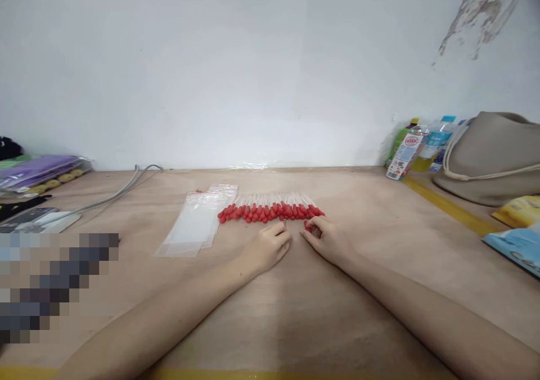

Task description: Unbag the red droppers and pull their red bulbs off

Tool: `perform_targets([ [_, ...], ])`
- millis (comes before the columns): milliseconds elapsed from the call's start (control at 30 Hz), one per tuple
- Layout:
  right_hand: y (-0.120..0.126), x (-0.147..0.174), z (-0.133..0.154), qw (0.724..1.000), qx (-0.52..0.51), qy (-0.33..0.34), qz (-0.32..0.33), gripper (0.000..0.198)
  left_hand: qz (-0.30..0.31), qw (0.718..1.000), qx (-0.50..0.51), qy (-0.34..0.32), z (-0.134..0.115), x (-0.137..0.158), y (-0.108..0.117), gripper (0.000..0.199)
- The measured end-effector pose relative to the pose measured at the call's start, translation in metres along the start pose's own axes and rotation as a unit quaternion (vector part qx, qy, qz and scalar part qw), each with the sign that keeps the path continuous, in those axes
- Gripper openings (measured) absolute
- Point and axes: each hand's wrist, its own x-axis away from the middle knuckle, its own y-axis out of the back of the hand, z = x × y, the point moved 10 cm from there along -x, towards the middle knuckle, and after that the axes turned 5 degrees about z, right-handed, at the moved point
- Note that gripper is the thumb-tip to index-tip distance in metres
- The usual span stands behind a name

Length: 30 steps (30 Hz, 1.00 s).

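Bag [493, 149] cropped, grip of left hand [273, 247] unclear

The person's right hand [327, 239] pinches a small red piece [307, 226] near a row of red-tipped items [270, 213] on the tabletop [379, 211]; the left hand [272, 246] curls close by. Clear bags [192, 222] lie left of the row.

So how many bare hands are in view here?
2: the left hand in front of the row of red-tipped sticks, and the right hand near the row's right end, with something red at its fingertips.
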Motion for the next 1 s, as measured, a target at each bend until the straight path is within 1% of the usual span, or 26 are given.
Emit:
perform_targets([
  [133, 0.0, 0.0, 0.0, 1.0, -0.007, 0.005, 0.008, 0.006, 0.021, 0.994, 0.103, 0.026, 0.004, -0.005, -0.005, 0.019],
  [200, 0.0, -0.001, 0.001, 1.0, -0.007, 0.008, 0.013, 0.007, 0.03, 0.99, 0.135, 0.035, 0.005, -0.004, -0.003, 0.023],
  [333, 0.001, -0.001, 0.003, 1.0, 0.001, 0.013, 0.015, 0.007, 0.053, 0.982, 0.176, 0.041, 0.004, -0.002, -0.002, 0.039],
  [400, 0.001, -0.001, 0.003, 1.0, 0.001, 0.012, 0.016, 0.007, 0.056, 0.98, 0.186, 0.044, 0.004, -0.001, -0.003, 0.04],
  [500, 0.0, -0.001, 0.003, 1.0, -0.007, 0.003, 0.02, 0.007, 0.042, 0.98, 0.191, 0.043, 0.003, 0.0, -0.001, 0.041],
  [567, 0.0, -0.001, 0.002, 1.0, -0.012, -0.007, 0.02, 0.008, 0.016, 0.982, 0.186, 0.041, 0.003, 0.0, 0.005, 0.042],
  [633, 0.0, 0.0, 0.001, 1.0, -0.016, -0.014, 0.02, 0.009, -0.022, 0.984, 0.168, 0.052, 0.006, 0.0, 0.014, 0.037],
  [700, 0.001, 0.0, -0.001, 0.999, -0.023, -0.021, 0.016, 0.011, -0.063, 0.985, 0.137, 0.085, 0.016, 0.0, 0.024, 0.025],
  [767, 0.002, 0.0, -0.004, 0.999, -0.03, -0.033, 0.005, 0.013, -0.094, 0.981, 0.097, 0.137, 0.031, -0.003, 0.031, 0.015],
  [867, 0.005, 0.001, -0.01, 0.998, -0.042, -0.048, -0.016, 0.016, -0.106, 0.972, 0.046, 0.206, 0.054, -0.01, 0.031, 0.012],
  [1000, 0.009, 0.001, -0.011, 0.997, -0.049, -0.048, -0.031, 0.018, -0.108, 0.961, -0.006, 0.256, 0.072, -0.022, 0.026, 0.019],
])
